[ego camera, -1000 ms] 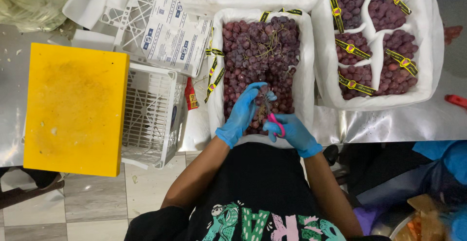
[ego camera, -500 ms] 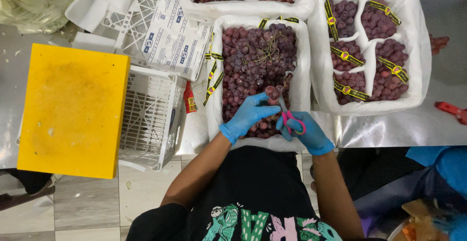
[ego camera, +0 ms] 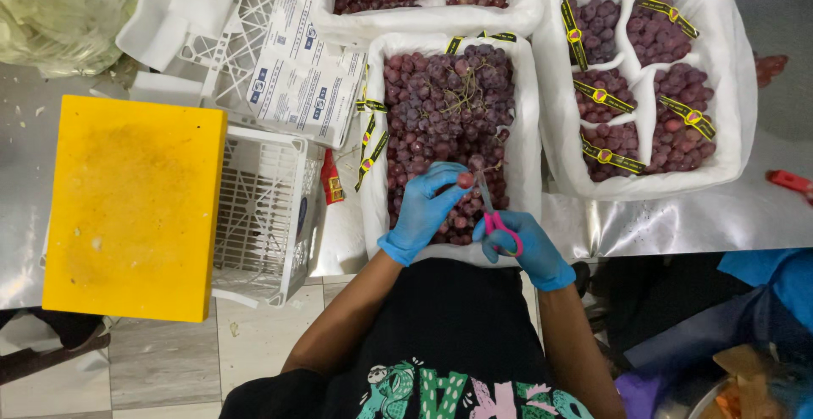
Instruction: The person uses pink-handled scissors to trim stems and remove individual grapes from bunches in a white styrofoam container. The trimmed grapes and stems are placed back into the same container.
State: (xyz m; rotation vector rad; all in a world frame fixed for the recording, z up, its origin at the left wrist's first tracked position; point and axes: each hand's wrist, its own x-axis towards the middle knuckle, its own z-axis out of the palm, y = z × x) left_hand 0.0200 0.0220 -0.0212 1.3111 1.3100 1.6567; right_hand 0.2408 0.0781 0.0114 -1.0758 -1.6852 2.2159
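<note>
Left hand: the gloved left hand (ego camera: 423, 212) pinches a single red grape (ego camera: 465, 179) at its fingertips, over the near end of the middle crate
Right hand: the gloved right hand (ego camera: 523, 248) grips pink-handled scissors (ego camera: 494, 214), blades pointing up toward the grape
Grapes: loose red grapes (ego camera: 445, 106) fill the white-lined middle crate (ego camera: 532, 157)
Right crate: banded bunches (ego camera: 631, 97)
Left: yellow board (ego camera: 131, 203) on a white crate

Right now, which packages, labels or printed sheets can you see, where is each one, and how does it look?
Printed sheets: white with small blue marks, lying on the white crate, left of the middle grape box.
Yellow bands: yellow-black strips, along the middle box's left edge.
Banded grape bags: clear bags with yellow-black bands, in the right white-lined box.
Small red packet: beside the crate.
</note>
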